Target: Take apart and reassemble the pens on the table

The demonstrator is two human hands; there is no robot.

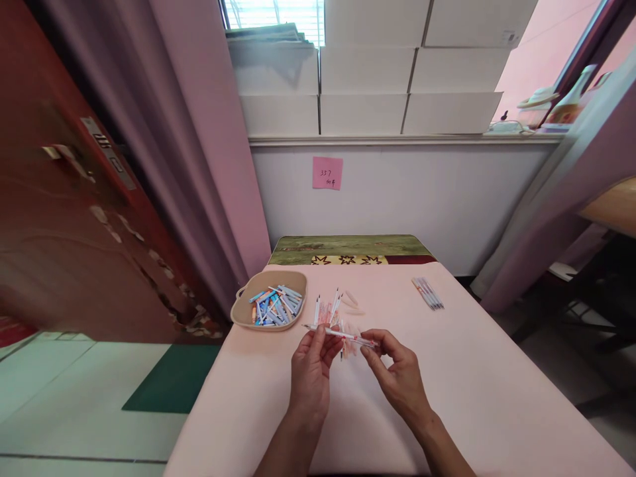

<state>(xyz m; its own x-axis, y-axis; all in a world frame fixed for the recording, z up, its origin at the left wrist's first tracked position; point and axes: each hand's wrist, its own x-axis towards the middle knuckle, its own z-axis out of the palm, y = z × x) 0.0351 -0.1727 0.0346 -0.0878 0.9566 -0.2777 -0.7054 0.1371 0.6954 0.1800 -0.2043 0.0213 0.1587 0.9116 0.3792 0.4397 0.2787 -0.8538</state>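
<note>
A slim white pen (352,338) with pink marks lies level between both hands, its pointed end to the left. My left hand (312,374) pinches it near that point with thumb and fingers. At the other end, the fingertips of my right hand (400,371) close around the pen. Just beyond the hands, white pen pieces with dark tips (336,299) lie among pinkish pen parts (324,313), partly hidden by the hands. Some pale pink pieces (354,310) rest a little further right.
To the left, a beige basket (238,313) holds many blue, white and orange pens. Several pens (428,294) lie side by side on the right of the pink-covered table (447,404). A pink note (327,173) is stuck to the wall; a reddish door (99,218) stands at left.
</note>
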